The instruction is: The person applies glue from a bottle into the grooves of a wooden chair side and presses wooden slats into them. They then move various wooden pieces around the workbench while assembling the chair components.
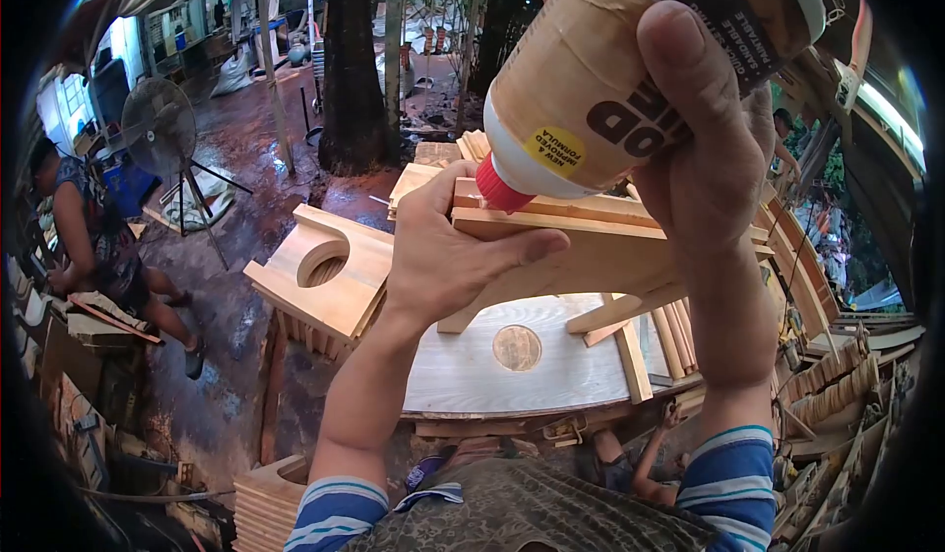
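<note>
My right hand (709, 129) is closed around a bottle of wood glue (571, 80), tipped with its red nozzle (500, 188) down. The nozzle meets the grooved upper edge of a wooden board (591, 252); whether glue is flowing I cannot make out. Gripping the near left end of that board is my left hand (443, 247), its thumb along the side. The board stands on edge, its curved cut-out facing down, over a pale grey worktop (472, 375) with a round wooden inlay (517, 347).
Stacked boards with round cut-outs (335, 257) stand left of the worktop, and wood strips (635, 360) lie on its right. A standing fan (162, 124) and a person (89, 227) are at far left. Beyond is a tree trunk (354, 70). Cut wood (837, 404) is piled at right.
</note>
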Demonstrator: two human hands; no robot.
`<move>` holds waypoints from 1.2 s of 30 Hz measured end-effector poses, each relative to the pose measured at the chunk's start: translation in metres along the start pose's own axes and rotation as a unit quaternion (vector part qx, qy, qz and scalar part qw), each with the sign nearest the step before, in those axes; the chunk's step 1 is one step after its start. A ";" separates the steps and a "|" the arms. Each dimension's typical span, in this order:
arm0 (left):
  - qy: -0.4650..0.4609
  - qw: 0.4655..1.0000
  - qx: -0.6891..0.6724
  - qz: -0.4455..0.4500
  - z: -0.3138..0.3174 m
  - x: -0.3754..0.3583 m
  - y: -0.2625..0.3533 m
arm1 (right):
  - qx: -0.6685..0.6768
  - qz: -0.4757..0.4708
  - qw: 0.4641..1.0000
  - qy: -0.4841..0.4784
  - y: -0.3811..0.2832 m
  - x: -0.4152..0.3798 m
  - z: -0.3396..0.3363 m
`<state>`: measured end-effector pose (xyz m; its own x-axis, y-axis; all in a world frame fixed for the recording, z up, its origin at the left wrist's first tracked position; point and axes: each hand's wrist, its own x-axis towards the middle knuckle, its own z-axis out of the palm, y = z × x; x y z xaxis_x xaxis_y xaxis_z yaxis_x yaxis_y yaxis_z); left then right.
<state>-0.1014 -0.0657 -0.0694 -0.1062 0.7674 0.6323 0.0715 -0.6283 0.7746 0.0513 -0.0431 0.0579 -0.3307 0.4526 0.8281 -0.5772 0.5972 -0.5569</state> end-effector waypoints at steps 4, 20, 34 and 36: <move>0.007 1.000 -0.012 -0.017 0.001 0.000 0.002 | -0.012 -0.021 1.000 0.000 -0.003 -0.003 -0.013; 0.043 0.999 -0.008 0.009 0.002 0.009 -0.007 | -0.184 -0.047 0.981 0.028 -0.018 -0.019 -0.095; 0.060 0.997 -0.003 0.037 0.000 0.004 -0.018 | -0.175 -0.055 0.982 0.048 -0.051 -0.033 -0.169; 0.068 0.997 -0.002 0.036 -0.002 0.001 -0.020 | -0.179 -0.043 0.981 0.060 -0.061 -0.039 -0.185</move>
<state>-0.1045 -0.0525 -0.0846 -0.2337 0.6961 0.6789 0.0802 -0.6820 0.7269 0.2375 0.0250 0.0478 -0.1893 0.4518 0.8718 -0.2932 0.8213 -0.4894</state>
